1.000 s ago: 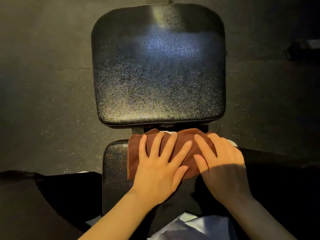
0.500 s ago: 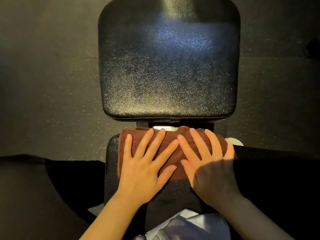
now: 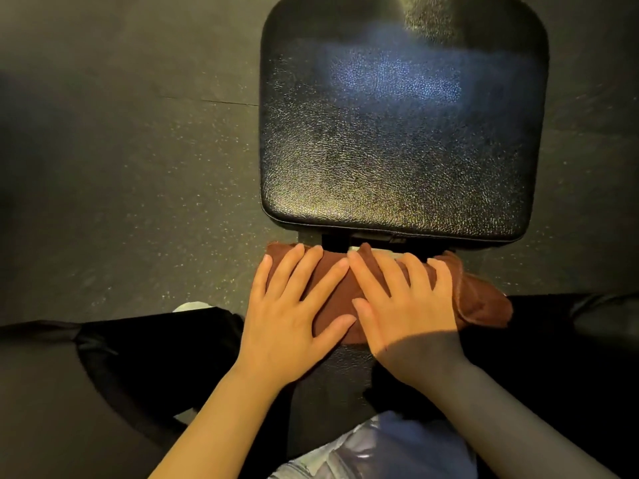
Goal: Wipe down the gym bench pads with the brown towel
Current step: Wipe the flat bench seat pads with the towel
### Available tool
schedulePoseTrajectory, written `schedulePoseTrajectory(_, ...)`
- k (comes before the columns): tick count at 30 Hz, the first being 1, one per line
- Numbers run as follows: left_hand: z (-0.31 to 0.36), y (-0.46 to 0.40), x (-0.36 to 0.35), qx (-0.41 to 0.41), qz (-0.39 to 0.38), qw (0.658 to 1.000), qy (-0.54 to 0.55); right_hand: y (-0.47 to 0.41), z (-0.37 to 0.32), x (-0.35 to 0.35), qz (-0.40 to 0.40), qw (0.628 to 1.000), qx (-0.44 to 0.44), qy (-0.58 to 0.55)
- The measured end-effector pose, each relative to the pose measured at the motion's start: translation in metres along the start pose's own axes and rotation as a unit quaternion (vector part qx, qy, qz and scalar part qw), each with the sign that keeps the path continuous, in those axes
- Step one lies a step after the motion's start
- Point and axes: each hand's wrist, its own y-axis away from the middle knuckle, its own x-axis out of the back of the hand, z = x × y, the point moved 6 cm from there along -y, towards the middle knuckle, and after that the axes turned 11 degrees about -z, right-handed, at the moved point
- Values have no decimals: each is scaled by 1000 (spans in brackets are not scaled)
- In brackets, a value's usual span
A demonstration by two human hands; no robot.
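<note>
The far edge of the back pad (image 3: 401,126) is cut off by the top of the frame. The near seat pad (image 3: 349,382) is largely hidden beneath the brown towel (image 3: 480,299), both hands and dark trouser legs (image 3: 155,357).

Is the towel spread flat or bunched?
Mostly flat under both hands: the towel lies pressed by the left hand and right hand; only its right end is bunched.

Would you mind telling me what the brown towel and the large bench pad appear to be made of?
The brown towel looks like soft microfibre or terry cloth: matte, fuzzy, with a rolled, floppy edge at its right end. The large bench pad looks like black vinyl or faux leather over padding: pebbled grain, glossy highlights, a seam along its near edge. Genuine leather cannot be ruled out.
</note>
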Motion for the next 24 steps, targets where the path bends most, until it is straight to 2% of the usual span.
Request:
schedulePoseTrajectory(6,-12,7,1,19,-13,999,33,-8,-15,-5,-1,1000,24,-6)
schedulePoseTrajectory(11,-4,7,10,25,-6,999,-19,-2,-5,4,40,996,58,-49)
schedulePoseTrajectory(14,4,-7,24,35,27,999,-30,5,6,2,32,997,43,-60)
schedulePoseTrajectory(16,12,-23,26,9,39,999,-21,13,13,1,27,998,32,-54)
schedulePoseTrajectory(18,22,-36,21,-23,27,999,-18,22,22,2,32,998,30,-51)
schedulePoseTrajectory(21,25,-42,10,-19,-4,999,-30,27,37,3,39,997,23,-55)
schedulePoseTrajectory(24,25,-39,11,-23,3,999,-22,21,44,2,35,998,14,-43)
